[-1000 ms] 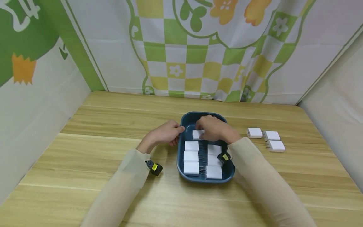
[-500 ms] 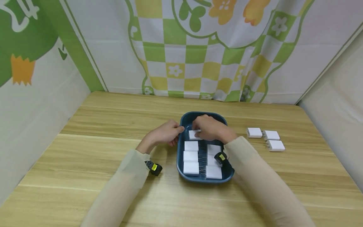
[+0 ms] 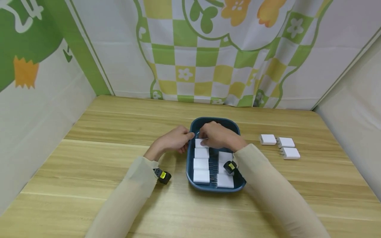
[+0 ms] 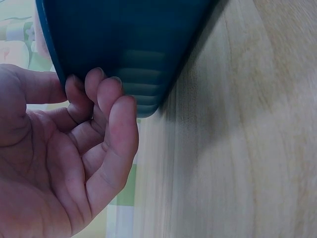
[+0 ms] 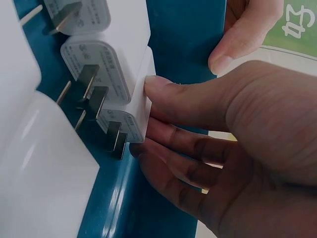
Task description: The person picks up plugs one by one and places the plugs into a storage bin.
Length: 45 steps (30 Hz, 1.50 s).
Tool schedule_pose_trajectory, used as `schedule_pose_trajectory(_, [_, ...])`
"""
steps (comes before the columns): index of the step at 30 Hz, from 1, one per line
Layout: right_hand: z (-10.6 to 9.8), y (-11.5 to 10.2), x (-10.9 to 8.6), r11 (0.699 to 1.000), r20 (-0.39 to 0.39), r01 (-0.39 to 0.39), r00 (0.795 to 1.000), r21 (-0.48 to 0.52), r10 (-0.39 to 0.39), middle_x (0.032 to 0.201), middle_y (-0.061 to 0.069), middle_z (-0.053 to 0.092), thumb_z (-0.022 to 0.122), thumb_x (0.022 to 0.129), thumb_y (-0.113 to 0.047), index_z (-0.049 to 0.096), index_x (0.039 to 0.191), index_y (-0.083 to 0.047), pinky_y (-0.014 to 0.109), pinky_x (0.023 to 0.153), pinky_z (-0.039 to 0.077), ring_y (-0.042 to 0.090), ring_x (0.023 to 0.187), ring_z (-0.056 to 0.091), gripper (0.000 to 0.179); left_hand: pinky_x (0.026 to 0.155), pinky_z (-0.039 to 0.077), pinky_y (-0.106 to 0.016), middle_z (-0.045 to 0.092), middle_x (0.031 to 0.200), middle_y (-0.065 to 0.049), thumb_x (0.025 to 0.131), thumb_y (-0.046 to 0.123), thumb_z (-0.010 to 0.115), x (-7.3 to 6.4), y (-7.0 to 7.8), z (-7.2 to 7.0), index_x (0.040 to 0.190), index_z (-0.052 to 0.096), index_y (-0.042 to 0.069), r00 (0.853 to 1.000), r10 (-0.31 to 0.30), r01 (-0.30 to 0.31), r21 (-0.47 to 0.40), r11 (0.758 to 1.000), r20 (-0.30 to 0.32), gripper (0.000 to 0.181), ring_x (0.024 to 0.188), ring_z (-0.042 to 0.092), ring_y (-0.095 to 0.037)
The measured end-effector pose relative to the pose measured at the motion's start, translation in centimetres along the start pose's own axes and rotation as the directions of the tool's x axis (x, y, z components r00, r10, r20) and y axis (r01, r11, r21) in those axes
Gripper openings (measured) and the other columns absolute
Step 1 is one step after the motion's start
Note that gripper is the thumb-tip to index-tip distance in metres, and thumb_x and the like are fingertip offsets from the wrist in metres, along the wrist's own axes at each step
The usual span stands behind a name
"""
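A dark blue plastic tray [image 3: 205, 189] stands on the table, with white plug chargers in two columns, prongs turned inward. My right hand [image 3: 218, 135] reaches into its far part and pinches a white charger [image 3: 200, 143] at the far end of the left column. In the right wrist view the thumb is on that charger's [image 5: 119, 123] edge, fingers on its far side, and it lies against the neighbouring charger [image 5: 101, 69]. My left hand [image 3: 176, 138] pinches the tray's left rim; the left wrist view shows the thumb over the rim and curled fingers [image 4: 121, 119] outside the wall.
Three more white chargers [image 3: 285, 142] lie on the wooden table [image 3: 134, 122] right of the tray. Several chargers [image 3: 201, 164] line the tray's left side, others [image 3: 225, 181] its right side, partly under the right wrist camera [image 3: 230, 167]. A patterned curtain [image 3: 205, 66] hangs behind the table.
My right hand has moved left and slightly nearer with the charger, bringing it from apart in the tray up to the end of the left column. The left hand stays on the rim.
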State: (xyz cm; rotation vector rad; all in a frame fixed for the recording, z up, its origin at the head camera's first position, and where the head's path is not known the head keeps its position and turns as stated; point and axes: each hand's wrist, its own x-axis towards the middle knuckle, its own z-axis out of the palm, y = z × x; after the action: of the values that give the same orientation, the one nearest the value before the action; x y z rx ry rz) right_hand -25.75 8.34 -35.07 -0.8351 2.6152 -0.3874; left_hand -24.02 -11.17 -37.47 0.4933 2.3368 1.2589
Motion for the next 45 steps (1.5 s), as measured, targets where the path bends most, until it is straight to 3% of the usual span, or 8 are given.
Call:
schedule_pose_trajectory(19, [0.1, 0.0, -0.4, 1.0, 0.009, 0.001, 1.0, -0.004, -0.001, 0.108, 0.005, 0.07, 0.071, 0.097, -0.015, 0.072, 0.115, -0.007, 0.036, 0.087, 0.055, 0.015, 0.093, 0.064, 0.02, 0.051, 0.051, -0.03, 0.056, 0.065, -0.008, 0.11, 0.016, 0.039, 0.0, 0.0, 0.1, 0.07, 0.056, 0.005, 1.0, -0.012, 0.012, -0.008, 1.0, -0.005, 0.045, 0.052, 0.053, -0.017])
schedule_pose_trajectory(23, [-0.1, 0.0, -0.5, 1.0, 0.004, 0.004, 1.0, -0.022, -0.004, 0.111, 0.006, 0.07, 0.071, 0.097, -0.019, 0.072, 0.117, -0.007, 0.037, 0.089, 0.055, 0.018, 0.099, 0.066, 0.023, 0.052, 0.051, -0.03, 0.056, 0.065, -0.008, 0.11, 0.016, 0.039, 0.0, 0.1, 0.1, 0.07, 0.056, 0.004, 1.0, -0.009, 0.009, -0.007, 1.0, -0.003, 0.045, 0.052, 0.053, -0.017])
schedule_pose_trajectory(30, [-0.9, 0.1, -1.6, 0.998, -0.053, 0.022, 0.998, -0.067, -0.025, 0.123, 0.01, 0.069, 0.07, 0.098, -0.023, 0.068, 0.126, -0.004, 0.043, 0.097, 0.052, 0.026, 0.116, 0.064, 0.034, 0.052, 0.051, -0.03, 0.056, 0.065, -0.008, 0.11, 0.016, 0.039, 0.0, 0.0, 0.0, 0.073, 0.058, 0.003, 1.0, -0.007, 0.007, -0.011, 1.0, 0.002, 0.044, 0.052, 0.053, -0.017])
schedule_pose_trajectory(45, [-2.1, 0.4, -4.5, 0.997, -0.158, 0.058, 0.985, -0.054, -0.066, 0.125, 0.011, 0.065, 0.07, 0.098, -0.021, 0.068, 0.126, -0.004, 0.044, 0.096, 0.051, 0.027, 0.114, 0.063, 0.034, 0.052, 0.05, -0.029, 0.056, 0.064, -0.008, 0.11, 0.016, 0.04, -0.1, 0.2, 0.1, 0.072, 0.059, 0.0, 1.0, -0.009, 0.009, -0.003, 1.0, -0.006, 0.045, 0.052, 0.053, -0.017])
